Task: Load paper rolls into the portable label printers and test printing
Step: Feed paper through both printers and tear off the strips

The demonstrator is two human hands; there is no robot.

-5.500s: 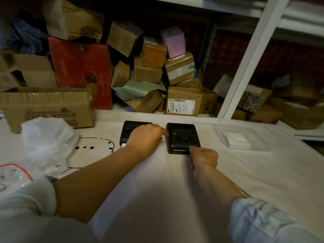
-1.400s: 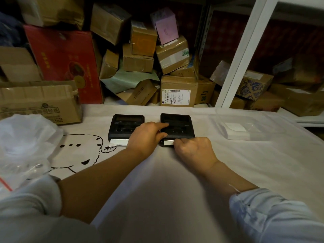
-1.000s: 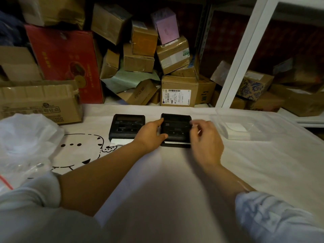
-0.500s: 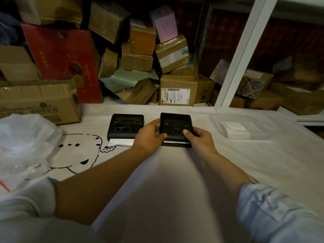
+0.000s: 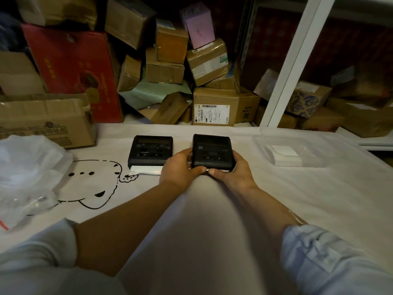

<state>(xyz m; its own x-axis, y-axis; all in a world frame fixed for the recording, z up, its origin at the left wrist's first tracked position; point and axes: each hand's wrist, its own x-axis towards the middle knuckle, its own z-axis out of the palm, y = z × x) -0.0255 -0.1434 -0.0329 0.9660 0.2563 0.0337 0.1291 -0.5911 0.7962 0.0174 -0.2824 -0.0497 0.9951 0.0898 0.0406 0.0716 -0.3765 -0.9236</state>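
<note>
1. Currently, the left hand (image 5: 179, 170) grips the left side of the right printer (image 5: 211, 152) at frame centre, fingers curled against its edge and thumb lying along the near lip.
2. The right hand (image 5: 232, 171) grips the opposite side in mirror fashion, fingers wrapped round the right edge and thumb tip pressed at the front slot. Both hands therefore clamp one unit between them.
3. A thin pale line shows under the thumbs at that front edge; it is possibly paper at the slot, but the dim view does not settle this.
4. The left printer (image 5: 151, 151) lies just beside the left hand, untouched, with a white paper strip (image 5: 146, 169) protruding from its near edge.
5. Progress, as a judgement: the left unit appears loaded and has fed paper. The right unit is closed, and its print test seems to be the step in hand.
6. A white paper stack (image 5: 284, 155) inside a clear plastic bag (image 5: 308, 145) lies at right of centre, well apart from both printers.
7. Materials: both printers are matt black, rounded-corner slabs of hard plastic. The table cover (image 5: 276, 199) is smooth pale sheeting with a black cartoon outline at left.
8. Crumpled translucent plastic (image 5: 27, 165) occupies the left edge; brown cardboard boxes (image 5: 214, 106) are piled across the upper frame.
</note>
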